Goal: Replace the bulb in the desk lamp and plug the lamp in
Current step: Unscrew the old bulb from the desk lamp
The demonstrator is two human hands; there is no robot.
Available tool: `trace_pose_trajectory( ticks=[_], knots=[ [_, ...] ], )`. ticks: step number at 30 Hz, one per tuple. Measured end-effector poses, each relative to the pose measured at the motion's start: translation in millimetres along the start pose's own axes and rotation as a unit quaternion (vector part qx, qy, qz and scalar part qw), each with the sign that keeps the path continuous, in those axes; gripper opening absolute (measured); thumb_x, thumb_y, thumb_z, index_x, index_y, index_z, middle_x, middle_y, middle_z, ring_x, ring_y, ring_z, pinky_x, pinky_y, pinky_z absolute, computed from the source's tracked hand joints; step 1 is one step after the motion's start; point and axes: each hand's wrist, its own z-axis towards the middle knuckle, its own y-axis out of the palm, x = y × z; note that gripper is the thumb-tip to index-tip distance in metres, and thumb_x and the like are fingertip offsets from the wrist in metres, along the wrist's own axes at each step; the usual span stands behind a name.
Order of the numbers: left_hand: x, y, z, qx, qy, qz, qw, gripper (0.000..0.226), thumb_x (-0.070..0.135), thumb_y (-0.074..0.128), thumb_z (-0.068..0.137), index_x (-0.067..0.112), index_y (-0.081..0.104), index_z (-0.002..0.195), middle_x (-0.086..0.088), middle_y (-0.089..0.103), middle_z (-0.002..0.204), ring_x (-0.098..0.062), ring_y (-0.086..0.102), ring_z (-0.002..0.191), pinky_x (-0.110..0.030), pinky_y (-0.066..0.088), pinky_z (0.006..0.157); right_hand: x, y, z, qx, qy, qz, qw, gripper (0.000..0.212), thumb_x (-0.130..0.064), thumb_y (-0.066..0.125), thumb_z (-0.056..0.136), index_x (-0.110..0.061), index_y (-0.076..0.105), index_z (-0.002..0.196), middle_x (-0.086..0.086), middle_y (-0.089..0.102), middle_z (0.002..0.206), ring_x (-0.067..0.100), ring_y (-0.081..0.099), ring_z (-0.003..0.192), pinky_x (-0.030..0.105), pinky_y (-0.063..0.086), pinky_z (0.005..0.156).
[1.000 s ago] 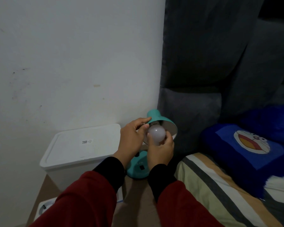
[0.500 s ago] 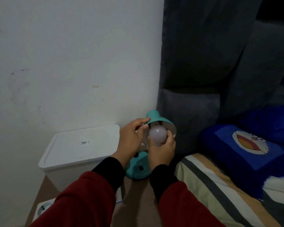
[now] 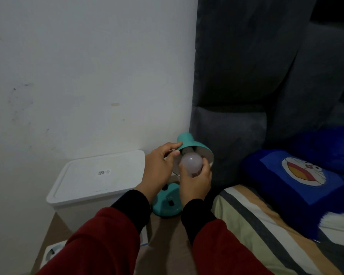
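A teal desk lamp stands on a brown surface between a white bin and the bed, its round base [image 3: 167, 203] below my hands. The lamp shade [image 3: 189, 142] tilts toward me with its white inside showing. My left hand [image 3: 159, 167] grips the shade's rim at its left edge. A round white bulb [image 3: 191, 163] sits at the mouth of the shade, and my right hand [image 3: 196, 181] is closed around its lower half. The bulb's base and the socket are mostly hidden in shadow.
A white lidded plastic bin [image 3: 97, 175] stands left of the lamp against the white wall. A white power strip [image 3: 53, 252] lies at the lower left. Right of the lamp are a grey padded headboard [image 3: 246, 116], a striped bedsheet [image 3: 266, 225] and a blue cartoon pillow [image 3: 298, 179].
Both hands stay on the lamp. My right hand's fingers have shifted a little around the bulb, and the shade sits marginally lower in view.
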Motion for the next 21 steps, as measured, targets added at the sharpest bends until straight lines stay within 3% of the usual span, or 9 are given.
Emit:
trace_pose_trajectory(
  ticks=[3,7,14,21],
  knots=[
    [0.2,0.5,-0.4,-0.004,-0.005,-0.003,1.0,0.028,0.008,0.057,0.091,0.019,0.068,0.114,0.015,0.063,0.103,0.012,0.054,0.084,0.013,0.034,0.071,-2.3,0.3,0.1,0.004,-0.03,-0.001,1.0,0.069,-0.015,0.075,0.073,-0.021,0.044,0.134,0.009,0.045,0.135,0.026,0.05,0.122,0.043,0.046,0.101],
    [-0.7,1.0,-0.8,-0.001,-0.009,-0.008,1.0,0.028,0.009,0.056,0.091,0.02,0.068,0.114,0.015,0.063,0.103,0.015,0.054,0.084,0.013,0.035,0.07,-5.2,0.2,1.4,-0.008,-0.013,0.007,1.0,0.08,-0.031,0.076,0.074,-0.017,0.036,0.141,0.009,0.042,0.143,0.023,0.045,0.13,0.04,0.041,0.108],
    [0.5,1.2,0.2,-0.005,-0.007,-0.009,1.0,0.027,0.008,0.057,0.091,0.019,0.068,0.114,0.015,0.062,0.102,0.013,0.054,0.083,0.013,0.035,0.07,0.9,-5.6,-4.1,-0.007,-0.045,-0.033,0.998,0.063,-0.006,0.073,0.074,-0.023,0.049,0.13,0.008,0.043,0.136,0.025,0.049,0.122,0.04,0.045,0.103],
    [3.6,-2.3,-4.2,0.004,-0.008,0.013,1.0,0.033,0.015,0.056,0.092,0.024,0.061,0.123,0.004,0.066,0.122,-0.007,0.061,0.108,0.012,0.034,0.076,-4.2,-21.5,-10.9,-0.023,-0.062,-0.065,0.996,0.062,-0.012,0.076,0.073,-0.021,0.048,0.128,0.008,0.049,0.132,0.025,0.053,0.115,0.03,0.046,0.091]
  ],
)
